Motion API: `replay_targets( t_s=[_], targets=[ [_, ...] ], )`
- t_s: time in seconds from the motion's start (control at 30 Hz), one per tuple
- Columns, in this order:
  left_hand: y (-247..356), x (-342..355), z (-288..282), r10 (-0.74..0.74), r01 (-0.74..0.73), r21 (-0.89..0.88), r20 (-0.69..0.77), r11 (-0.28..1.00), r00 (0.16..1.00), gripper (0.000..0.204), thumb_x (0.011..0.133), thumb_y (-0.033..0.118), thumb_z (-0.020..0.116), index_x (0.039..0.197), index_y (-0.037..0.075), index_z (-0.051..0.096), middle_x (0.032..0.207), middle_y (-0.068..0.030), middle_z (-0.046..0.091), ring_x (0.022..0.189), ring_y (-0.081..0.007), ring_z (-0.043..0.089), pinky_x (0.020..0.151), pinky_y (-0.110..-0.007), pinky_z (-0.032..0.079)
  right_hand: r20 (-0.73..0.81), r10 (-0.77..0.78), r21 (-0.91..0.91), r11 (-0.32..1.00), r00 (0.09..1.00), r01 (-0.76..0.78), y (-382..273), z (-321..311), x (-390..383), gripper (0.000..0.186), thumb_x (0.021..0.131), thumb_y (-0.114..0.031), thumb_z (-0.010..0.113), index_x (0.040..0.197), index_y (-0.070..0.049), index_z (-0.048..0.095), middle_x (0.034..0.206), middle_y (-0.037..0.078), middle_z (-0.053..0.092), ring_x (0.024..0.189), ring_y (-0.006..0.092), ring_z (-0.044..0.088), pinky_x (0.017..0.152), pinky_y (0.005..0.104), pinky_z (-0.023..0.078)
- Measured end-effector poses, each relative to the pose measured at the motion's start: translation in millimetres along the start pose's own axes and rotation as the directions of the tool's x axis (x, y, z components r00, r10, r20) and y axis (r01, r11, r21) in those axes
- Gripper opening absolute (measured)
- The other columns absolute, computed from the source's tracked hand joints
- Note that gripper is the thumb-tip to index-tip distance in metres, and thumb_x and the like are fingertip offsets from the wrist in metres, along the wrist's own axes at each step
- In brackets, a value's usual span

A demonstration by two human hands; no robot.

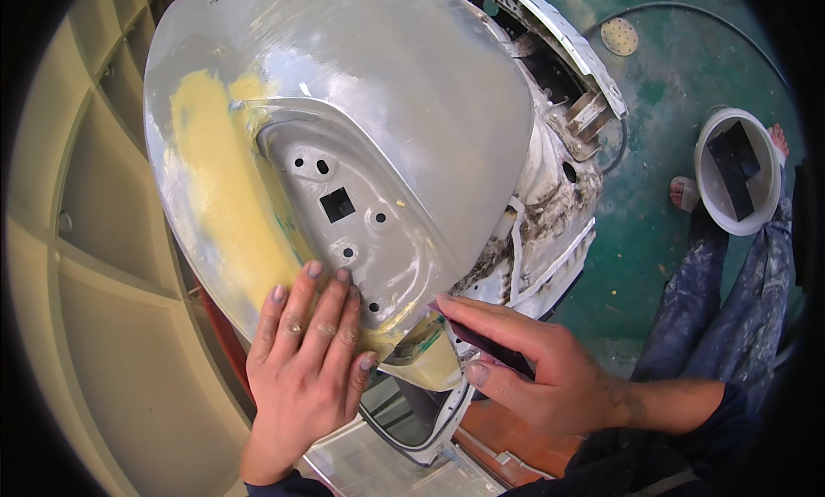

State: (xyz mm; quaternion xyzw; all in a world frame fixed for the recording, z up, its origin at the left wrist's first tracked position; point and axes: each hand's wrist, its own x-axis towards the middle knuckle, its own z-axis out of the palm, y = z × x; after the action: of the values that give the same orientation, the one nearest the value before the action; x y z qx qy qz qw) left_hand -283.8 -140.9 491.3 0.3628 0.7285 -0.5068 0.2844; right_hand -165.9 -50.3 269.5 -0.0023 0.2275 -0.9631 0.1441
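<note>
Curved body panel (430, 102), glossy grey, extending from the upper left to the centre of the frame. A matte yellow patch (215, 188) coats its left side; the central recess (365, 188) is pierced by one square opening and several smaller holes. Thin dark strip (494, 349), tilted, right of lower centre, beside the panel's lower end.

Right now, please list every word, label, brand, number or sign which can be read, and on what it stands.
None: no readable lettering shows on the grey panel, the white bucket, or the dark flat piece in the right hand.
The dark mark on the right wrist is too unclear to tell as writing.
</note>
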Motion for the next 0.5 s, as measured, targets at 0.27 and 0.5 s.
replay_targets(
  t_s=[0.27, 0.5],
  targets=[
    [38, -62, 15, 0.110, -0.108, -0.060, 0.028, 0.992, 0.994, 0.048, 0.103, 0.037, 0.053, 0.132, 0.005, 0.074, 0.140, -0.0128, 0.071, 0.140, -0.0281, 0.060, 0.127, -0.047, 0.028, 0.041, -0.077, -0.255, 0.963, 0.996, 0.085, 9, 17, -9, 0.057, 0.097, -0.006, 0.066, 0.151, 0.008, 0.052, 0.159, 0.027, 0.050, 0.129, 0.0395, 0.063, 0.109, 0.0429, 0.050],
    [26, -114, 84, -0.037, -0.078, -0.226, -0.467, 0.971, 0.883, 0.068, 0.105, 0.045, 0.052, 0.155, -0.002, 0.048, 0.157, -0.0260, 0.051, 0.146, -0.0485, 0.047, 0.122, -0.062, 0.033, 0.093, -0.391, -0.637, 0.684, 0.916, 0.357, 23, 42, -8, 0.050, 0.087, -0.014, 0.074, 0.136, -0.002, 0.069, 0.158, 0.017, 0.053, 0.102, 0.0293, 0.063, 0.085, 0.0355, 0.052]
  ],
)
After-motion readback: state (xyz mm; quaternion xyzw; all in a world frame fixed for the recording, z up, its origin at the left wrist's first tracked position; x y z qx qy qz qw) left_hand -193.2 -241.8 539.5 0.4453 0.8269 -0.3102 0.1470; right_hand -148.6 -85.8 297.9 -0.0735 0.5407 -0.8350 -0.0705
